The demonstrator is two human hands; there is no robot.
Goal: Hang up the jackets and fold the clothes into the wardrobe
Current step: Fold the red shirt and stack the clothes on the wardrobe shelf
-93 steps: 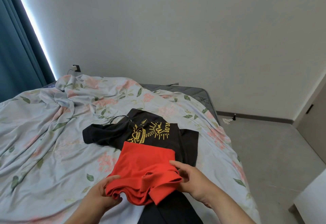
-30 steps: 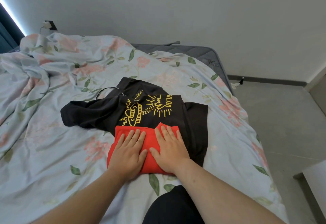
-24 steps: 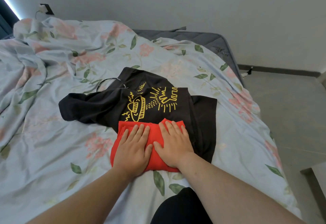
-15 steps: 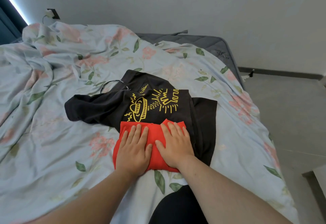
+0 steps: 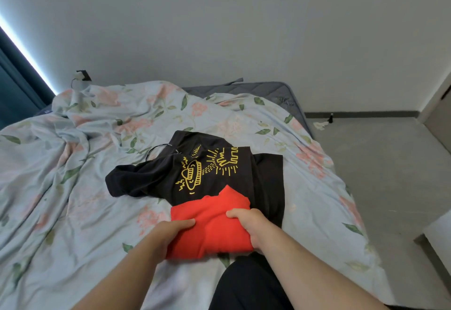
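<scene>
Left hand and right hand grip the folded red garment. It overlaps a black T-shirt on the floral bedcover.

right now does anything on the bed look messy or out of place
The black T-shirt lies unfolded and crumpled on the floral sheet, one sleeve bunched leftward, partly under the folded red garment that the left hand and right hand grip. The sheet leaves the grey mattress bare at the far corner.

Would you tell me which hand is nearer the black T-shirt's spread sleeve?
Left. The left hand grips the red garment at its left side, toward the sleeve; the right hand grips the right side, farther off.
</scene>
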